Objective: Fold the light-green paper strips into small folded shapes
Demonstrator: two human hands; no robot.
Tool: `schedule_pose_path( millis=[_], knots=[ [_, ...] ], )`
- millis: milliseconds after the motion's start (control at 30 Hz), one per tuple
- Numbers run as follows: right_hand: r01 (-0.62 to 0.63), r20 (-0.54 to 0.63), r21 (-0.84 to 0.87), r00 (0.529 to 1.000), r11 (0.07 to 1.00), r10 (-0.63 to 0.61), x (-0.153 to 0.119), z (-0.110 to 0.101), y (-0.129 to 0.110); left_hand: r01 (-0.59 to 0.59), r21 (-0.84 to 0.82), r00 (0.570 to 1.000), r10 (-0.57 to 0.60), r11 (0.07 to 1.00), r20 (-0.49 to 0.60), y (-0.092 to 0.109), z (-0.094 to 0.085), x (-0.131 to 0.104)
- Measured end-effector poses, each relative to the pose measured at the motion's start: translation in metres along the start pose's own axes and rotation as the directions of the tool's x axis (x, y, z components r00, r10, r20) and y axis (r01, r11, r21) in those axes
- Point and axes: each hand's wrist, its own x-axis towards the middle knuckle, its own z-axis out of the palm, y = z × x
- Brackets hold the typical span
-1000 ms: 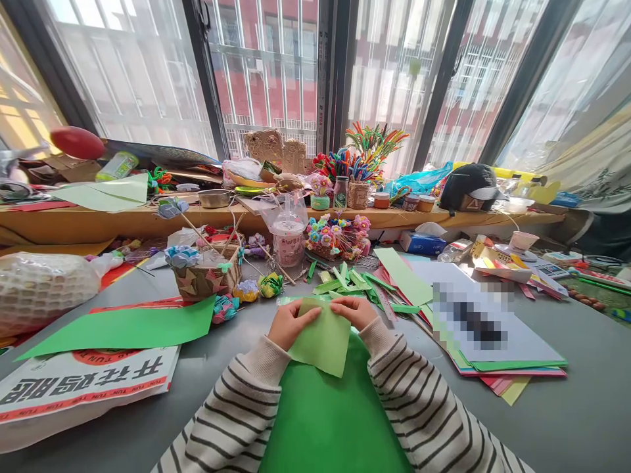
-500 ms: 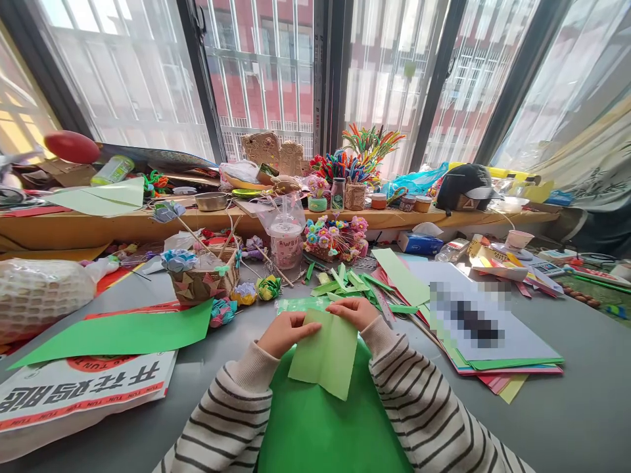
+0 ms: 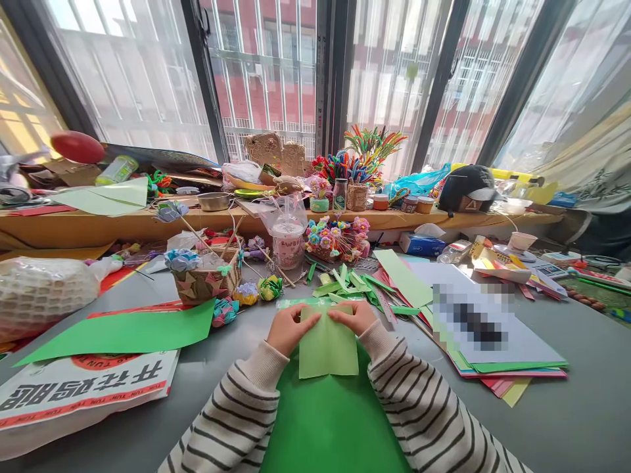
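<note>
A light green square of paper point(image 3: 328, 348) is held by its top edge just above the grey table point(image 3: 566, 420). My left hand point(image 3: 286, 328) pinches its top left corner and my right hand point(image 3: 351, 316) pinches its top right corner. Both arms wear striped sleeves. Under the square lies a darker green sheet point(image 3: 330, 420) that reaches toward me. Just beyond my fingers lie several cut green paper strips point(image 3: 350, 284).
A large green sheet point(image 3: 123, 332) lies at the left over a printed bag point(image 3: 73, 387). A woven basket point(image 3: 204, 279) with paper flowers stands behind it. A stack of coloured paper point(image 3: 493, 341) lies at the right. A plastic cup point(image 3: 287, 240) and a cluttered windowsill point(image 3: 148, 220) are farther back.
The light green paper was tilted with a corner pointing down. It has turned to hang square, and both hands have drawn slightly closer together at its top edge.
</note>
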Motion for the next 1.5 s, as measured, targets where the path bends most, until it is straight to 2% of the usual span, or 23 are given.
schedule_pose_path(
  millis=[167, 300, 733, 933, 1167, 1500],
  knots=[
    [0.01, -0.075, -0.101, 0.997, 0.995, -0.018, 0.0, 0.001, -0.002, -0.092, 0.12, 0.994, 0.099, 0.988, -0.054, 0.001, 0.003, 0.0],
    [0.038, -0.113, -0.169, 0.992, 0.985, -0.058, -0.001, 0.001, -0.005, -0.138, 0.198, 0.987, 0.151, 0.97, -0.051, 0.003, 0.004, -0.003],
    [0.08, -0.075, -0.185, 0.993, 0.979, -0.095, 0.002, 0.0, -0.001, -0.206, 0.294, 0.958, 0.253, 0.933, -0.133, 0.007, 0.007, -0.004],
    [0.066, -0.093, -0.204, 0.992, 0.977, -0.086, 0.0, 0.0, -0.002, -0.207, 0.341, 0.956, 0.263, 0.917, -0.128, 0.01, 0.008, -0.006],
    [0.067, -0.117, -0.215, 0.989, 0.974, -0.094, 0.0, 0.001, -0.002, -0.155, 0.368, 0.966, 0.218, 0.917, -0.137, 0.009, 0.01, -0.006],
    [0.074, -0.124, -0.209, 0.987, 0.975, -0.102, -0.001, 0.002, -0.005, -0.204, 0.576, 0.938, 0.327, 0.791, -0.116, 0.015, 0.012, -0.01]
  ],
)
